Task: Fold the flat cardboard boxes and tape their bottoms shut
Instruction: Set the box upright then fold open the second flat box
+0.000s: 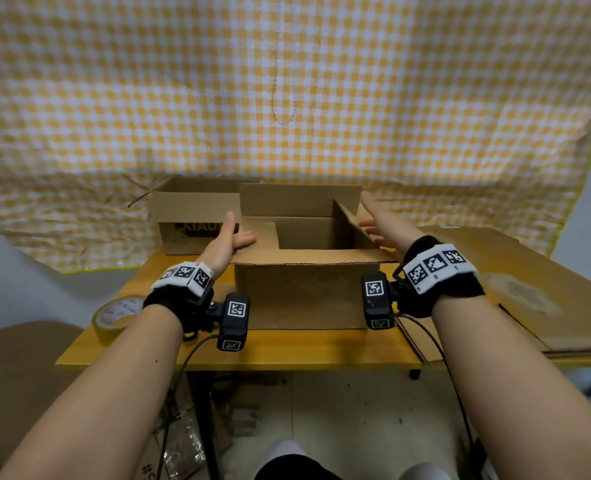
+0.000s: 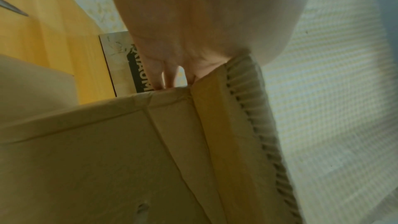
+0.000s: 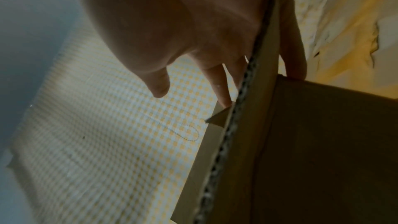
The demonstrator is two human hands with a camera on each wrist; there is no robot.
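Note:
An open-topped brown cardboard box (image 1: 301, 296) stands mid-table with its flaps up. My left hand (image 1: 231, 242) lies with straight fingers on the box's left flap (image 1: 263, 233), thumb raised. In the left wrist view the left hand (image 2: 193, 23) reaches over that flap (image 2: 206, 117) to its far edge. My right hand (image 1: 387, 226) rests straight-fingered against the tilted right flap (image 1: 347, 216). In the right wrist view the right hand (image 3: 172, 23) straddles the flap's corrugated edge (image 3: 258, 91), one finger beyond it. Neither hand curls round anything.
A second folded box (image 1: 190, 209) with dark print stands behind at the left. A tape roll (image 1: 117, 315) lies at the table's left edge. Flat cardboard (image 1: 529, 289) covers the right side of the yellow table (image 1: 287, 348). Checked cloth hangs behind.

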